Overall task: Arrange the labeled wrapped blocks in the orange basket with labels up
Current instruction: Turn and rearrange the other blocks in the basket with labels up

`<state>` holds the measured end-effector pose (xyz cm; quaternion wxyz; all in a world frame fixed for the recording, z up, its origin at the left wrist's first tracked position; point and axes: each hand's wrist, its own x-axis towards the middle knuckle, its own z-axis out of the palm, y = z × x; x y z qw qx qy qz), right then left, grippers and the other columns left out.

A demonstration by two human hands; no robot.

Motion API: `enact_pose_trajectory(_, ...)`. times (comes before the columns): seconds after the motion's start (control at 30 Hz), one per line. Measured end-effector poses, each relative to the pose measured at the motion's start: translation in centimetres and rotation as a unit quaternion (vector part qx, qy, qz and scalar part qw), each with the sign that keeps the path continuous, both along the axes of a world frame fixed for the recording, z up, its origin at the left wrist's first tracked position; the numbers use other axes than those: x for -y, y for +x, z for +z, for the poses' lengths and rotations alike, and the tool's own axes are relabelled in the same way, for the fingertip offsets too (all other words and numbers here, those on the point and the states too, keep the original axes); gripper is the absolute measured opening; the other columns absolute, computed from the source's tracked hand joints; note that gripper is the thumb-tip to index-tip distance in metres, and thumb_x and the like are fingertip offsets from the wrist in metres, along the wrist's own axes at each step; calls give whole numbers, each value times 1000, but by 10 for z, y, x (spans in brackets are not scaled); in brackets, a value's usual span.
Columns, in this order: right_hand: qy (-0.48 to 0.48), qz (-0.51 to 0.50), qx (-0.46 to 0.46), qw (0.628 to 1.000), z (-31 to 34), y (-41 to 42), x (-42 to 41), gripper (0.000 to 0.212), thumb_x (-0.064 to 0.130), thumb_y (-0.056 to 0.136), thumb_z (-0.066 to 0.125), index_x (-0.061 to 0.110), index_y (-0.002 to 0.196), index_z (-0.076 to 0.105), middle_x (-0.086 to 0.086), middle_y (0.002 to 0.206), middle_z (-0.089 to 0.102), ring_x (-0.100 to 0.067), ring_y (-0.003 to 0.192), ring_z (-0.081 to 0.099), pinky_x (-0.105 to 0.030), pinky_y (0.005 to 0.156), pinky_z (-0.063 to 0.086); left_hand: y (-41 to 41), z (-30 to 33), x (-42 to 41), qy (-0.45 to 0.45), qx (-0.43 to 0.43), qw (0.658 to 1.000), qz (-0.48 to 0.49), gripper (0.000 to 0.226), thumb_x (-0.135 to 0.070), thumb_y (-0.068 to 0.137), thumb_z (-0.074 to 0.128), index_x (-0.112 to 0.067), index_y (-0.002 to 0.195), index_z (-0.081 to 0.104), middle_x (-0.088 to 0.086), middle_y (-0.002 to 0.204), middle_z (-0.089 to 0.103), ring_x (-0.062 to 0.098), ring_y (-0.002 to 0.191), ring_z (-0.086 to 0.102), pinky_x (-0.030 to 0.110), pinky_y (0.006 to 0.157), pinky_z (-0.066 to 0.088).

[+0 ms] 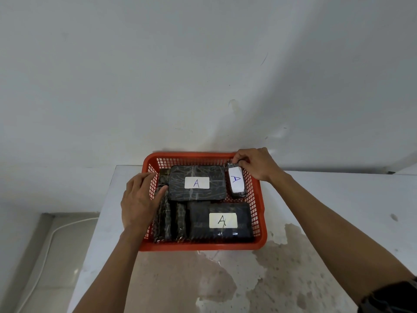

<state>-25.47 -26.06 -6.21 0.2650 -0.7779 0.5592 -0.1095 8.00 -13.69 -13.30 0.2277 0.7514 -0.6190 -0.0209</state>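
Lying between hands (137, 199): wrapped blocks (197, 186)

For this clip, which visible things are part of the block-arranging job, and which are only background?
Part of the job:
- orange basket
- two large blocks, A labels up
- small labelled block, pinched by the right hand
- dark blocks with no label showing, touched by the left hand

Background:
- stained table
- white cable on the floor
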Motion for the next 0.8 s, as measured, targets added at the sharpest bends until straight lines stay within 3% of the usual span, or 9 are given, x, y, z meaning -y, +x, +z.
enact_pose_trajectory(0.17,-49,13,-3,999,-11,-3,-10,16,29,91,65,23,104,72,5,104,74,-15,92,66,-39,102,42,-1,0,0,-2,1,1000,-3,57,-59,87,55,-22,130,52,-1,129,56,20,121,50,45,78,56)
enact_pose_trajectory(0.33,-141,85,-174,971,-24,0,-16,38,44,92,59,30,127,61,-2,125,67,-25,101,61,-38,94,30,0,1,0,2,6,1000,-1,57,-59,87,55,-22,130,51,-1,130,55,19,122,49,43,78,56)
enact_pose_trajectory(0.5,-155,143,-280,936,-25,6,-13,50,54,87,59,33,132,57,1,127,65,-21,113,56,-39,92,29,0,0,0,-1,8,1000,-5,57,-59,86,55,-21,129,52,1,128,57,22,122,49,45,78,55)
enact_pose_trajectory(0.8,-126,130,-291,940,-30,9,-13,52,56,85,59,34,133,55,2,130,62,-22,116,55,-41,95,26,0,1,0,-6,13,1000,-10,56,-59,87,56,-23,129,52,0,128,57,21,123,49,42,78,55)
